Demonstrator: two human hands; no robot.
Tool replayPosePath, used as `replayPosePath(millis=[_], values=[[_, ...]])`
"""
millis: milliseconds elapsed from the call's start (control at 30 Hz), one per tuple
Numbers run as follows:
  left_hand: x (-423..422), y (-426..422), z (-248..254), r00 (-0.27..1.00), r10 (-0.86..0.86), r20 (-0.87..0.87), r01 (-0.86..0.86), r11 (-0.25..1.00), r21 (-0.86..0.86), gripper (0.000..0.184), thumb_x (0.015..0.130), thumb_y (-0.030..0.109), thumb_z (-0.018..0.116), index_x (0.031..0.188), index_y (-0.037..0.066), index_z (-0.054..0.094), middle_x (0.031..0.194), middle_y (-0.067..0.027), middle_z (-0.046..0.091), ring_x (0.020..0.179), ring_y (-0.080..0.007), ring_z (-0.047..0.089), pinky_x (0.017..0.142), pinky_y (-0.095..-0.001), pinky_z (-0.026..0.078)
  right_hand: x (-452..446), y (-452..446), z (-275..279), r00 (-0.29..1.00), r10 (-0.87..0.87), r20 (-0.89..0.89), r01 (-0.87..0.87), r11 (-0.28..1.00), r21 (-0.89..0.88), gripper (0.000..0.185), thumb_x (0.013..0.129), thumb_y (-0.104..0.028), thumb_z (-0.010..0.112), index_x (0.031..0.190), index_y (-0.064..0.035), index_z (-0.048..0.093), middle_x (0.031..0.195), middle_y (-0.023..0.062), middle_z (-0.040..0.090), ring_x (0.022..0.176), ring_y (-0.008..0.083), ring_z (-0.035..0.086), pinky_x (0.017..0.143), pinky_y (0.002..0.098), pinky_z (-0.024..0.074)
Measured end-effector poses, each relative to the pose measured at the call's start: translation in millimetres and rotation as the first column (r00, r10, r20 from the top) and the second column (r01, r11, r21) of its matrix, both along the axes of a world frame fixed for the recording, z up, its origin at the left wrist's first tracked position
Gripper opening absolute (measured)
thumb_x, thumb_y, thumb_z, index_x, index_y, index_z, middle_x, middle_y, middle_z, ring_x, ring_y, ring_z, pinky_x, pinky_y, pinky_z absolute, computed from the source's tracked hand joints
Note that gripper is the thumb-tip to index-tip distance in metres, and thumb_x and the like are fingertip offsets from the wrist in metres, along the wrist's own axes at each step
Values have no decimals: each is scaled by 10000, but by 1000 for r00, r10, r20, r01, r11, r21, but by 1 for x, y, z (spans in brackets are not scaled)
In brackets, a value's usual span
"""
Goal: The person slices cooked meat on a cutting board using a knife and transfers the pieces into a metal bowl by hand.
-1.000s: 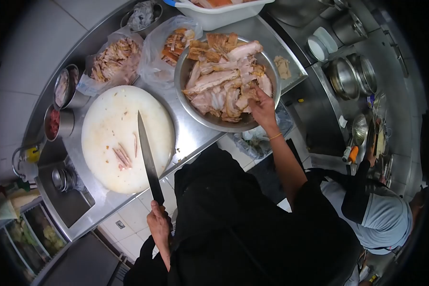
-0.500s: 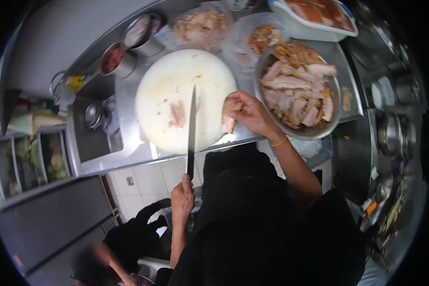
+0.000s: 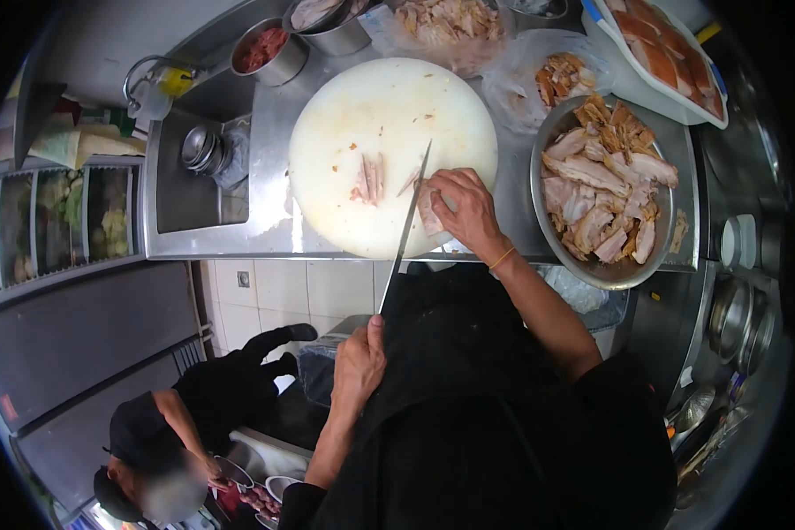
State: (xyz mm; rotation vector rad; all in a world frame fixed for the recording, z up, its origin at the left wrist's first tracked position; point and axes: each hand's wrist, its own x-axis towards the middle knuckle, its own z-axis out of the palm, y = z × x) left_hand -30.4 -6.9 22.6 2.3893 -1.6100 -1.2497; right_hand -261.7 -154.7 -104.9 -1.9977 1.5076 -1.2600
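Observation:
My left hand (image 3: pixel 358 364) is closed around the handle of a long knife (image 3: pixel 408 216), its blade slanting up across the right part of the round white cutting board (image 3: pixel 327 115). With bent fingers, my right hand (image 3: pixel 470 210) holds a piece of cooked meat (image 3: pixel 429 210) down on the board, right beside the blade. A thin slice lies at the blade's other side. Left of the knife, several cut strips of meat (image 3: pixel 368 181) lie together among small crumbs.
Right of the board stands a metal bowl (image 3: pixel 539 190) of meat pieces. Behind are bagged meat (image 3: pixel 450 31), another bag (image 3: pixel 564 79), a white tub (image 3: pixel 658 93) and a pot of red meat (image 3: pixel 278 64). A sink (image 3: pixel 181 194) is at left. Another person (image 3: pixel 194 415) works lower left.
My right hand has brought the meat piece left and set it on the board. The knife has tilted rightward and now meets that piece. The view has shifted.

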Motion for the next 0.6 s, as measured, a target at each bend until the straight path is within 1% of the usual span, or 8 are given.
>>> replayPosePath(millis=[67, 133, 233, 367, 467, 533, 600], values=[[-2, -1, 2, 999, -31, 36, 31, 1000, -3, 639, 1081, 492, 375, 864, -54, 626, 853, -369, 646, 910, -577, 611, 795, -612, 467, 3, -1, -7, 999, -35, -22, 34, 998, -44, 166, 845, -89, 668, 997, -36, 708, 1060, 115, 699, 999, 304, 623, 890, 413, 508], [-2, 1, 5, 995, -62, 79, 64, 998, -20, 611, 1081, 478, 383, 858, -43, 612, 845, -371, 644, 900, -578, 611, 795, -623, 463, 6, -1, -7, 996, -67, -56, 64, 997, -50, 164, 829, -99, 677, 984, -54, 709, 1059, 87, 703, 991, 292, 624, 868, 408, 510], [1, 0, 25, 994, -58, 95, 53, 997, 53, 578, 1082, 458, 393, 863, -32, 607, 822, -362, 645, 868, -578, 613, 776, -632, 465, 9, -1, -7, 991, -102, -85, 98, 994, -50, 165, 811, -108, 686, 972, -81, 709, 1058, 45, 705, 982, 277, 623, 842, 403, 509], [8, 0, 31, 986, -92, 142, 81, 993, 82, 557, 1085, 436, 390, 860, -26, 603, 800, -354, 644, 831, -580, 613, 743, -636, 463, 9, -1, -6, 989, -108, -98, 106, 994, -34, 169, 804, -118, 687, 970, -106, 708, 1060, 0, 701, 981, 264, 619, 821, 397, 502], [9, -2, 33, 982, -117, 147, 102, 989, 104, 543, 1088, 417, 383, 863, -23, 607, 799, -356, 643, 823, -586, 610, 739, -636, 466, 9, -1, -9, 988, -109, -111, 105, 994, -41, 176, 798, -130, 689, 972, -111, 707, 1074, -7, 701, 990, 256, 616, 808, 393, 497], [6, -4, 35, 983, -126, 131, 109, 985, 133, 536, 1089, 407, 379, 868, -23, 610, 803, -363, 640, 837, -593, 605, 748, -639, 466, 9, -3, -3, 986, -96, -138, 97, 995, -5, 188, 796, -136, 690, 981, -113, 712, 1080, -5, 706, 997, 252, 614, 807, 391, 495], [8, 0, 17, 985, -134, 106, 123, 986, 110, 539, 1089, 405, 379, 865, -26, 613, 811, -367, 640, 855, -597, 603, 768, -641, 464, 10, -1, -3, 984, -93, -152, 95, 995, 9, 202, 794, -138, 690, 993, -115, 717, 1083, -3, 709, 999, 249, 612, 808, 388, 495]])
